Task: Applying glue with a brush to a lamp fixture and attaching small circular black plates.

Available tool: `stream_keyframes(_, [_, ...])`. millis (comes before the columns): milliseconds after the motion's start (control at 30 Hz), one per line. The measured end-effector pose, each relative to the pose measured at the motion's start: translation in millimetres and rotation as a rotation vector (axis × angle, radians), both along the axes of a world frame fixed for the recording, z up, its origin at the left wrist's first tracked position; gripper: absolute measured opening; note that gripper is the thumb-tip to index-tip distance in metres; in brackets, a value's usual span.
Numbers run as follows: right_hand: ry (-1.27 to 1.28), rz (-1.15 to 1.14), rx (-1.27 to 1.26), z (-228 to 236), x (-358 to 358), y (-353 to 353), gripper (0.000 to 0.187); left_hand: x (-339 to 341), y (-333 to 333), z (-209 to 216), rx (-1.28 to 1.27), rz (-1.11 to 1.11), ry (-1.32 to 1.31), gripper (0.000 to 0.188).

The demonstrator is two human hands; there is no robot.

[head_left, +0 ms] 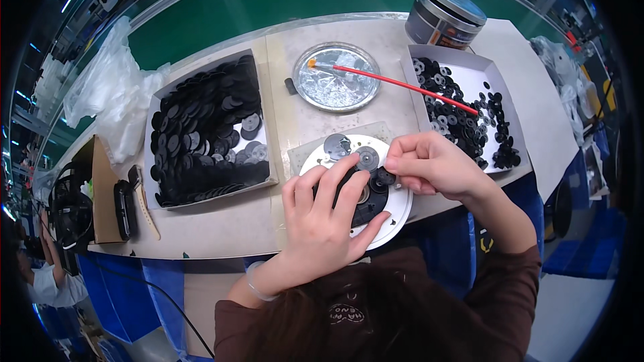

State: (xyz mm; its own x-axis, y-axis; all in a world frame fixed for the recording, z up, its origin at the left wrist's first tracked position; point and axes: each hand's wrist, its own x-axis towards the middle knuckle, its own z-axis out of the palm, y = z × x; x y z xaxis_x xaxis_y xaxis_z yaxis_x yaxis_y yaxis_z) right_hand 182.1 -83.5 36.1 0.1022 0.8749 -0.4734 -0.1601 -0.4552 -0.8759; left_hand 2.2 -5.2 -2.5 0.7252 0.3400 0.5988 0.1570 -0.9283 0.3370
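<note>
A white round plate lies at the table's near edge, carrying dark discs and gears. My left hand rests over it with fingers spread, their tips on the dark parts. At the plate's right side, my right hand is closed in a pinch at a small black gear. A grey translucent gear sits between the two hands, and a dark grey disc lies at the plate's far edge. My left fingers hide part of the black centre piece.
A box of black discs stands left, a white box of small gears right. A red-handled brush spans from a round metal lid to the right box. Behind is a tin; far left, a wristwatch and plastic bags.
</note>
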Motion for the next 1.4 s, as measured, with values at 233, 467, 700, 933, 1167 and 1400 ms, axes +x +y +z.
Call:
stream_keyframes(233, [-0.03, -0.022, -0.044, 2.8, -2.6, 0.3, 0.019, 0.6, 0.5, -2.2, -0.027, -0.019, -0.031, 0.052])
stream_keyframes(467, [-0.614, -0.269, 0.234, 26.2, 11.0, -20.3, 0.028, -0.7, -1.2, 5.0, 0.025, -0.009, 0.041, 0.048])
stream_keyframes(700, [-1.08, -0.351, 0.094, 15.7, 56.8, -59.2, 0.019, -2.2, -0.9, -0.2, 0.034, -0.007, 0.014, 0.041])
stream_keyframes(933, [-1.055, -0.224, 0.022, 2.7, 42.2, -56.3, 0.008, -0.4, 0.0, 5.0, 0.073, -0.048, 0.063, 0.045])
stream_keyframes(1167, [-0.76, -0.019, 0.23, 14.0, 4.4, -35.4, 0.011, -0.1, 0.4, 4.5, 0.05, -0.044, 0.065, 0.04])
stream_keyframes(1400, [-1.288, -0.221, -0.059, -6.3, 42.0, -55.1, 0.019, 0.9, -1.1, 2.6, 0.04, -0.05, 0.011, 0.038])
